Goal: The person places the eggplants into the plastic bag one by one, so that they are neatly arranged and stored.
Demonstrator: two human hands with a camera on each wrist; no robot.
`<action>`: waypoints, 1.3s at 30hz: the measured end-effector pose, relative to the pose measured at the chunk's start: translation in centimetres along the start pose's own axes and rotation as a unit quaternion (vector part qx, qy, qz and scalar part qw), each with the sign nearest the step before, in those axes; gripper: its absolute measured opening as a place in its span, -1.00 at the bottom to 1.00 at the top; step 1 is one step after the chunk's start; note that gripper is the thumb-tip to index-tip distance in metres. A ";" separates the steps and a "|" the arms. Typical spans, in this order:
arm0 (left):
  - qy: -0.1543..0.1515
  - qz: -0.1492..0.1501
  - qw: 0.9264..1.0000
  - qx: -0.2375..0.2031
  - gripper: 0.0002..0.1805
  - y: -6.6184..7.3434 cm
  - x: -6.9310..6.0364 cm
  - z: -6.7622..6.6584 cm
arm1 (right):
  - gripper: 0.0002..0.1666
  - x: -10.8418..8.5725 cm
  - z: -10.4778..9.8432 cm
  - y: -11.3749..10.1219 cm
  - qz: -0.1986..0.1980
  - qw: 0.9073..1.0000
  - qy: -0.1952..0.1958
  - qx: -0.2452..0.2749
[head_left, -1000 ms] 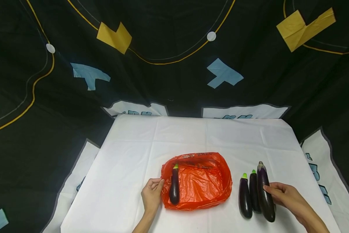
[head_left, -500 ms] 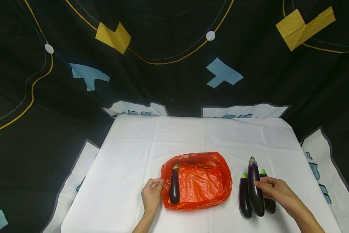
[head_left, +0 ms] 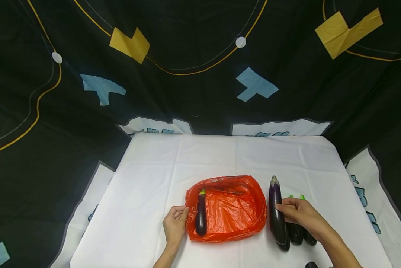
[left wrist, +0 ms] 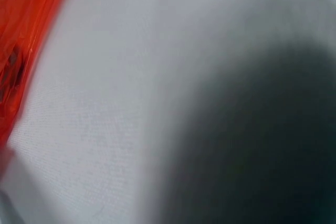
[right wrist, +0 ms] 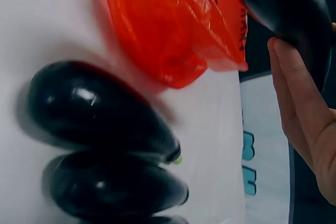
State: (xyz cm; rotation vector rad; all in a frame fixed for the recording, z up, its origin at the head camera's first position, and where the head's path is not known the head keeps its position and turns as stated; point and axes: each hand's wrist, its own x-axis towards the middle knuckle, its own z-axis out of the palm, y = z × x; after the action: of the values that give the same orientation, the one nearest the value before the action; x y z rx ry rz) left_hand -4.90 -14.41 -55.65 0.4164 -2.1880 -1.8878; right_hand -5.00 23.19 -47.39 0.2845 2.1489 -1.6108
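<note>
The right hand (head_left: 302,216) grips a long eggplant (head_left: 276,214) around its middle, raised just to the right of the red bag (head_left: 260,216), whose left edge the left hand (head_left: 174,225) pinches. Glossy and plump, the eggplant looks firm, moderately heavy and perhaps slippery, so its middle seems the steadiest hold, while the bag looks thin and limp. The table (head_left: 143,190) wears a creased white covering, with a dark curtain (head_left: 193,96) behind.
</note>
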 end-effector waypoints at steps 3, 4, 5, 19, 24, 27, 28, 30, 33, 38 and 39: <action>-0.002 0.002 1.000 0.000 -0.90 0.0 0.0 0.0 | -0.37 0.2 0.6 -0.6 -0.002 1.000 -0.005 -0.002; -0.002 0.002 1.000 0.000 -0.90 0.0 0.0 0.0 | -0.37 0.3 0.8 -0.8 -0.001 1.000 -0.006 -0.003; -0.003 0.003 1.000 0.002 -0.91 0.0 -0.1 0.0 | -0.37 0.4 1.0 -1.1 -0.001 1.000 -0.007 -0.006; -0.006 -0.001 1.000 0.008 -0.91 0.2 -0.1 0.0 | -0.42 1.7 3.9 -3.6 -0.048 0.997 -0.049 -0.030; -0.010 0.003 1.000 0.004 -0.91 0.1 0.0 -0.1 | -0.49 2.1 4.7 -3.9 -0.053 0.996 -0.059 -0.033; -0.011 0.008 1.000 0.004 -0.91 0.1 0.0 -0.1 | -0.51 2.2 5.2 -3.9 -0.060 0.995 -0.071 -0.025; -0.011 0.009 1.000 0.005 -0.91 0.1 0.0 -0.1 | -0.51 2.3 5.4 -4.0 -0.061 0.995 -0.075 -0.022; -0.011 0.012 1.000 0.007 -0.91 0.1 0.0 -0.1 | -0.52 2.4 5.8 -3.9 -0.062 0.995 -0.078 -0.021; -0.010 0.014 1.000 0.008 -0.91 0.1 -0.1 -0.1 | -0.52 2.6 6.3 -3.9 -0.058 0.995 -0.078 -0.021; -0.011 0.014 1.000 0.011 -0.91 0.2 -0.1 0.0 | -0.55 2.9 7.2 -3.8 -0.056 0.995 -0.084 -0.024; -0.011 0.014 1.000 0.012 -0.91 0.2 -0.1 0.0 | -0.55 3.0 7.4 -3.8 -0.057 0.994 -0.088 -0.024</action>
State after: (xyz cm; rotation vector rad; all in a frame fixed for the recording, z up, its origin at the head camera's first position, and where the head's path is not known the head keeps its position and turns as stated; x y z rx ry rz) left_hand -4.80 -14.35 -55.41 0.3686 -2.2202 -1.8617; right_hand -7.61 14.74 -47.17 0.0037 2.0980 -1.5784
